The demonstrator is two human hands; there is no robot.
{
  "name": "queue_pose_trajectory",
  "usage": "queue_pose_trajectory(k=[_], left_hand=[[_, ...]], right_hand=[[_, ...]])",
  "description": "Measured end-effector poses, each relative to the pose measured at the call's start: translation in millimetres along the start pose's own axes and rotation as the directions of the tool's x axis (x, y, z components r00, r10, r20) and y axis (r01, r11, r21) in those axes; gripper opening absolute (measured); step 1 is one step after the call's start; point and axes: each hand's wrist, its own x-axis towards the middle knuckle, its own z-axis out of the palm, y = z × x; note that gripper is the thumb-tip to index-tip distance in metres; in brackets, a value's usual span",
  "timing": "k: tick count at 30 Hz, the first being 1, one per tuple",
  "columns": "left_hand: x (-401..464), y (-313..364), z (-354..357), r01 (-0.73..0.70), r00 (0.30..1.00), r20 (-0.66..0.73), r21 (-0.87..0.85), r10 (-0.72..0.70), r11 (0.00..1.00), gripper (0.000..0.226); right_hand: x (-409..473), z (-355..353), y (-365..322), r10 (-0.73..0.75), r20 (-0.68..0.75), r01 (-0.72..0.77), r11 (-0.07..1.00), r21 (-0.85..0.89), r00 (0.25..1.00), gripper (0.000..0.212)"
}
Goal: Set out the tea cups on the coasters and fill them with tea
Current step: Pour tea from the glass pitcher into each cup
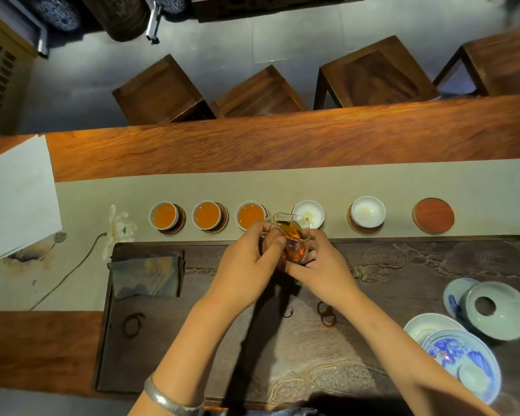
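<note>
Three cups are filled already, so we're mid-pour. Both hands, left [246, 259] and right [321, 262], are wrapped around the glass pitcher [293, 238], which sits just in front of the fourth cup [308, 214]. Next it needs tipping over that cup, I'd say.

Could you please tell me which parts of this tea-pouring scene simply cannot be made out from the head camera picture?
- Base of the glass pitcher of amber tea: covered by the left hand and right hand.
- Near rim of the third filled white cup: behind the left hand.
- Coaster under the fourth white cup: mostly hidden by cup and pitcher.
- Blue-and-white porcelain saucer: pattern blurred.
</note>
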Motion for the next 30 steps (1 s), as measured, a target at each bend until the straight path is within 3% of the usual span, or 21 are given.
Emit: queue_pose_trajectory(k=[15,30], left_hand=[[2.3,3.4,-1.3,-0.028,1.0,0.004,0.037,0.028,0.999,0.019],[1.5,0.1,-1.2,-0.035,0.999,0.001,0.069,0.035,0.997,0.013]], right_hand=[[3.6,-0.8,4.9,0.001,0.022,-0.002,1.0,0.02,1.0,0.077],[0.9,0.9,6.2,0.011,0.056,-0.014,0.998,0.06,0.998,0.085]])
